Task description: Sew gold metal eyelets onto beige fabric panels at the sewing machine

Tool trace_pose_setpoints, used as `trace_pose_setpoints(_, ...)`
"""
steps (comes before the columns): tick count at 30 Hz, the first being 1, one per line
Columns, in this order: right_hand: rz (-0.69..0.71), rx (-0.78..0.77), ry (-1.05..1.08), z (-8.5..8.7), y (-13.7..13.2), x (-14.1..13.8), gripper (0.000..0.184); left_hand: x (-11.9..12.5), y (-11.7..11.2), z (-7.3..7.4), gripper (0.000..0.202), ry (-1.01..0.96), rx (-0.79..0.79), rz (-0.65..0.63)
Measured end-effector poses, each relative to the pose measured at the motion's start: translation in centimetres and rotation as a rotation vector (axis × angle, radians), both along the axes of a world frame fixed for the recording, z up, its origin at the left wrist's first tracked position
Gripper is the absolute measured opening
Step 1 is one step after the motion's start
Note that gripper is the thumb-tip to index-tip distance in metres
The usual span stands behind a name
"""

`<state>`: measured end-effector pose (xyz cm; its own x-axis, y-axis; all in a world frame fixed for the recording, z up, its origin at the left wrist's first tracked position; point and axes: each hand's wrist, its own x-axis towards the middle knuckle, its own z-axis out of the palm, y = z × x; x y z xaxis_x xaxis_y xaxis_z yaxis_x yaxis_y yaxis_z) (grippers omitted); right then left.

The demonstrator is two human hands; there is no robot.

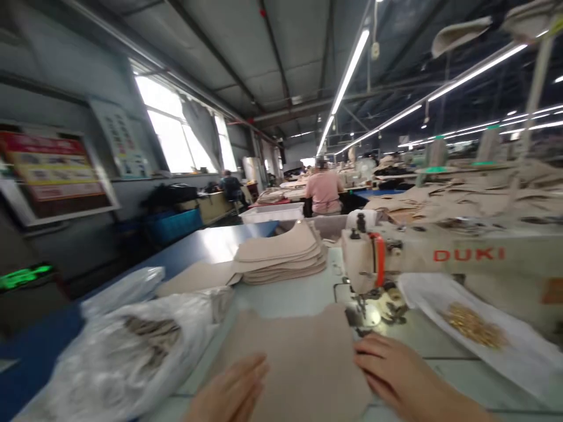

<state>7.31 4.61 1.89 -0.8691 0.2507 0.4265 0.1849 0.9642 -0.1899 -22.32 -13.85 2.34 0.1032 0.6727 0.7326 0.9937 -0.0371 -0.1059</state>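
A beige fabric piece (303,357) lies flat on the pale green sewing table (285,296) in front of me. My left hand (231,390) rests flat on its near left edge, fingers stretched out. My right hand (389,366) lies on the fabric's right edge, fingers extended toward the needle area (363,310) of the white sewing machine (440,258). Neither hand grips anything. The image is motion-blurred.
A stack of beige cut pieces (281,255) sits behind the fabric. Clear plastic bags (127,346) lie at left. A white sheet with small brass parts (472,325) lies at right. A person in pink (324,190) sits ahead at another station.
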Motion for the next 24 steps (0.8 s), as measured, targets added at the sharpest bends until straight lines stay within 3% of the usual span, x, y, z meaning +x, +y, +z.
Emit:
trace_pose_setpoints(2,0.048,0.038,0.013,-0.4,0.3,0.1,0.019,-3.1,-2.4,3.7,0.032,-0.265,-0.205,0.272)
trace_pose_setpoints(4,0.07,0.1,0.065,-0.8,0.6,0.2,0.023,-6.1,-3.9,7.0,0.037,-0.466,-0.177,0.573)
trace_pose_setpoints(6,0.085,0.158,0.105,-1.1,0.9,0.2,0.026,-8.8,-4.5,8.9,0.039,-0.557,-0.194,0.717)
trace_pose_setpoints(8,0.1,0.199,0.119,-1.2,1.1,0.2,0.026,-10.7,-4.0,9.3,0.037,-0.59,-0.323,0.718)
trace_pose_setpoints(10,0.101,0.218,0.13,-1.2,1.2,0.2,0.028,-11.6,-2.9,8.8,0.029,-0.601,-0.424,0.655)
trace_pose_setpoints(13,0.095,0.209,0.152,-1.2,1.2,0.1,0.029,-11.8,-0.9,8.0,0.013,-0.614,-0.459,0.57)
trace_pose_setpoints(16,0.083,0.202,0.176,-1.1,1.0,0.1,0.027,-11.9,0.3,8.5,0.013,-0.647,-0.453,0.542)
trace_pose_setpoints(24,0.093,0.211,0.199,-1.7,1.6,0.1,0.025,-12.2,-0.9,10.8,0.03,-0.887,-0.462,0.483)
